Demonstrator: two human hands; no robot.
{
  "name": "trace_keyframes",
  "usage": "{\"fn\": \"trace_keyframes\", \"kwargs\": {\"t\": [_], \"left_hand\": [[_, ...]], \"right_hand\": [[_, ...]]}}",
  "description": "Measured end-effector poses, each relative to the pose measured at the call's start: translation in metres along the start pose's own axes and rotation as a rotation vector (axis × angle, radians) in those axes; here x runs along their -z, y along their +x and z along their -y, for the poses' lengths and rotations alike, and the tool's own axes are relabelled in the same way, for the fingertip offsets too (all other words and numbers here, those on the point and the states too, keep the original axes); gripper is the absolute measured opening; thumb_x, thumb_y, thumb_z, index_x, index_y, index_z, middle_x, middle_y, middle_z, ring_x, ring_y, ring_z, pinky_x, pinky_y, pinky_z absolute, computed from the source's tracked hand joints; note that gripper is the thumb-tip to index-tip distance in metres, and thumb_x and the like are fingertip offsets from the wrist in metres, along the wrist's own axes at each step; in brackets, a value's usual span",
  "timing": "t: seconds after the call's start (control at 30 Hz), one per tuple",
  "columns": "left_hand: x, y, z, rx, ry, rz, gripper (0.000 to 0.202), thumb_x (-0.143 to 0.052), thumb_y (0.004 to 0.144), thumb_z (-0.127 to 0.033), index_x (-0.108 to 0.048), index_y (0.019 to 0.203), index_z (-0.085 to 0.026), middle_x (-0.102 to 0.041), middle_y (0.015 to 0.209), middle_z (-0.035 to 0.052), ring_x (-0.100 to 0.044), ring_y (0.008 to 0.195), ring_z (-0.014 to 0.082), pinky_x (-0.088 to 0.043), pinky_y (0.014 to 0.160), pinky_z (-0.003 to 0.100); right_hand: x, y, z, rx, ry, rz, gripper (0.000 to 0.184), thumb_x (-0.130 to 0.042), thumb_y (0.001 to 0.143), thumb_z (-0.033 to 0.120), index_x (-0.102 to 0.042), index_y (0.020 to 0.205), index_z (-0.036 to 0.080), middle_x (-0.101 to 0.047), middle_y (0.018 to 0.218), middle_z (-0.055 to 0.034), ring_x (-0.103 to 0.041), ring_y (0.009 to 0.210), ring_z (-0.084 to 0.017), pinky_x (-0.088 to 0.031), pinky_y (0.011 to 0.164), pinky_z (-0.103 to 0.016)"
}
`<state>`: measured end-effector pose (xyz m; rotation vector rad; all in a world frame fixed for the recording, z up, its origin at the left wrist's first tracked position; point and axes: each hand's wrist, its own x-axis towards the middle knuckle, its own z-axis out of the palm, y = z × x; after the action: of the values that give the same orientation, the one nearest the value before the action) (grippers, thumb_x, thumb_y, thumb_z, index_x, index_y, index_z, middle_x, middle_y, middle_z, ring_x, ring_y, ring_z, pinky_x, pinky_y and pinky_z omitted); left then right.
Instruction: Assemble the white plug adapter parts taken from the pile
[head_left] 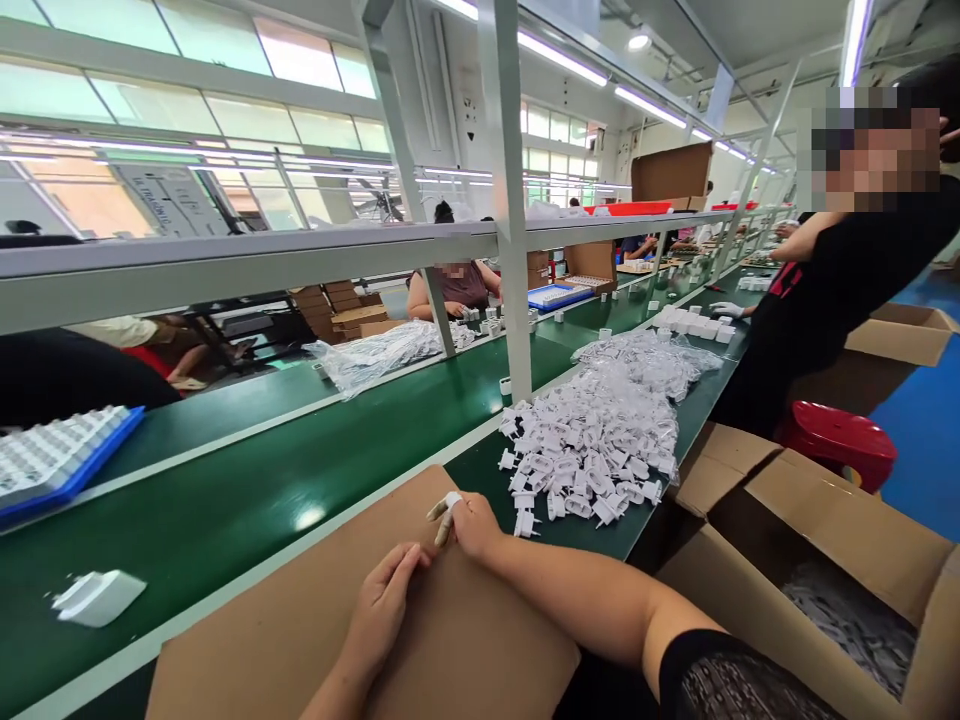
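Note:
My right hand (476, 527) is over a brown cardboard sheet (300, 600) on the bench. Two of its fingers stick out to the left with beige finger covers (444, 528) on them, and a small white patch shows beside them. Close to those covered fingertips is my left hand (384, 600), thumb and forefinger pressed together; anything between them is too small to make out. Beyond my right hand lies a big pile of white plastic plug housings (585, 450), partly on a clear plastic bag.
A green conveyor belt (300, 500) runs past, carrying a white adapter (99, 598) at left. A metal post (510, 200) rises beyond the cardboard. At right are an open carton (825, 520), a red stool (840, 440) and a co-worker (847, 270) in black. A blue tray (82, 480) lies across the belt.

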<state>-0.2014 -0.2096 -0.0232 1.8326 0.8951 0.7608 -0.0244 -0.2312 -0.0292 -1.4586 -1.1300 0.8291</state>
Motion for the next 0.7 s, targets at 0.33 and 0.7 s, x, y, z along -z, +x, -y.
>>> {"fn": "trace_keyframes", "kwargs": {"t": [0.33, 0.7], "left_hand": [[-0.005, 0.007, 0.002, -0.052, -0.039, 0.011, 0.056, -0.050, 0.089, -0.072, -0.067, 0.073, -0.020, -0.072, 0.086, 0.0066, -0.063, 0.088, 0.0250, -0.047, 0.081, 0.033], [-0.005, 0.005, 0.003, -0.034, -0.053, 0.022, 0.063, -0.049, 0.087, -0.078, -0.060, 0.061, -0.022, -0.075, 0.095, 0.0087, -0.066, 0.101, 0.0275, -0.048, 0.093, 0.036]], "right_hand": [[0.010, 0.000, 0.006, 0.083, -0.249, 0.091, 0.054, -0.022, 0.107, 0.033, -0.073, 0.110, 0.015, -0.079, 0.085, -0.0072, -0.068, 0.072, -0.017, -0.053, 0.073, -0.029], [0.108, -0.066, -0.005, 0.291, -1.251, 0.002, 0.058, -0.060, 0.098, 0.046, -0.057, 0.149, 0.020, -0.045, 0.161, -0.0189, -0.026, 0.154, -0.044, -0.011, 0.125, -0.065]]}}
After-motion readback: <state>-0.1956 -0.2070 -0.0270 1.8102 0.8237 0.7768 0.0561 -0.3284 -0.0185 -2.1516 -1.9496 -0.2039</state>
